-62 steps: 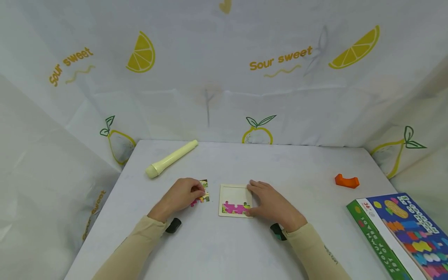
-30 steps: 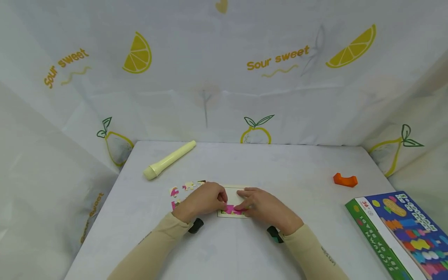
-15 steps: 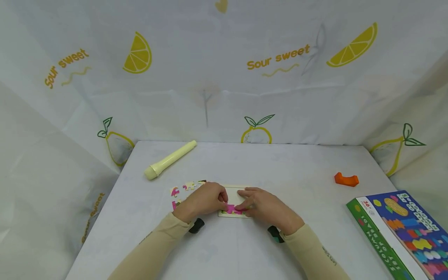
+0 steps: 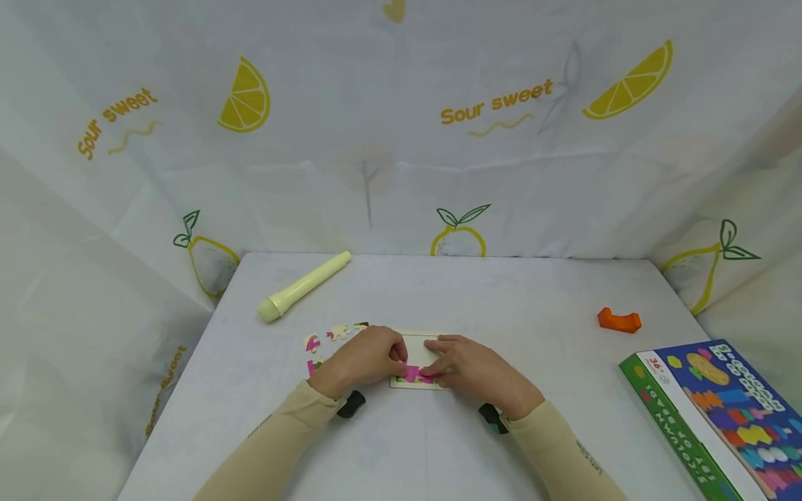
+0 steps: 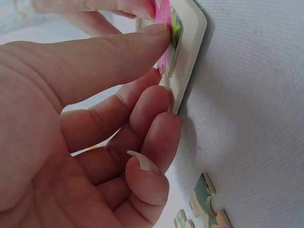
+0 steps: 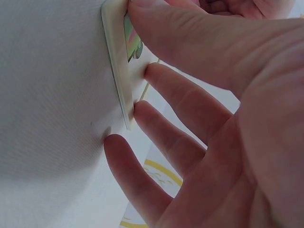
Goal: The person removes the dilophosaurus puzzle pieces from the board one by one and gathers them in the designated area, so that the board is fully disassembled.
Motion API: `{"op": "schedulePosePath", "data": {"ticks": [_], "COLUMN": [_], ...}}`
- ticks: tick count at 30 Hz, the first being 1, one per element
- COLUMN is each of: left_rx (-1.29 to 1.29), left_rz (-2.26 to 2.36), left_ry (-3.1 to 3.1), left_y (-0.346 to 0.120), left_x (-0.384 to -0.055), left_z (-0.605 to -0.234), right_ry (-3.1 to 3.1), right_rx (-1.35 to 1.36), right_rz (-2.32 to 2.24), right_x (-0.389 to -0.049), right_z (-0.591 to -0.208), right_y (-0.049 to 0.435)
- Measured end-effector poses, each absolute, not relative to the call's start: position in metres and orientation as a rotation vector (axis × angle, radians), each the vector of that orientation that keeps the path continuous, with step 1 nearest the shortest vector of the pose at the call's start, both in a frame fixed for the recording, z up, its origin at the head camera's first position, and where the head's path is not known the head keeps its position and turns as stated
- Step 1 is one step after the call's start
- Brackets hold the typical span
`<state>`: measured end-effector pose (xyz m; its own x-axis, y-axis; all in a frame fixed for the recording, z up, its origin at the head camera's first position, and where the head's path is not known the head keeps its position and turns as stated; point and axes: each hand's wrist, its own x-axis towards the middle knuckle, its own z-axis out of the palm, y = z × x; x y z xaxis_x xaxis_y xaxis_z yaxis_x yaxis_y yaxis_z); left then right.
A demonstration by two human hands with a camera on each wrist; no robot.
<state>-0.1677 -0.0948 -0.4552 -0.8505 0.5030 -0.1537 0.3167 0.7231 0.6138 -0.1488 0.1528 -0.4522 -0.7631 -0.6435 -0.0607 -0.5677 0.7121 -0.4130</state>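
A shallow square puzzle tray lies flat between the hands, with pink jigsaw pieces along its near side. At the tray's left, my left hand pinches a pink jigsaw piece by thumb and index finger; the left wrist view shows that piece at the tray's rim, its edge slightly raised. My right hand reaches in from the other side. Its thumb presses on the pieces, while its spread fingers rest on the tray's bare bottom and rim. Both hands hide parts of the tray.
Loose jigsaw pieces lie left of the tray, partly behind the left hand. Farther back is a pale yellow microphone-shaped stick. An orange curved block and a colourful game box occupy the right side.
My left hand has moved right from the loose pieces to the tray. My right hand has shifted from the tray's right edge onto the pieces. Over the last second both hands have stayed nearly still.
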Motion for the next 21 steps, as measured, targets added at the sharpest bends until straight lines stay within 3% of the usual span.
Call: {"op": "schedulePosePath", "data": {"ticks": [21], "left_rx": [0.668], "left_rz": [0.871], "left_ry": [2.614], "left_y": [-0.0960], "left_x": [-0.1670], "left_z": [-0.4535], "right_ry": [2.720], "right_rx": [-0.937], "right_rz": [-0.542], "right_x": [-0.1480], "right_z": [-0.4514], "right_y": [0.1521]}}
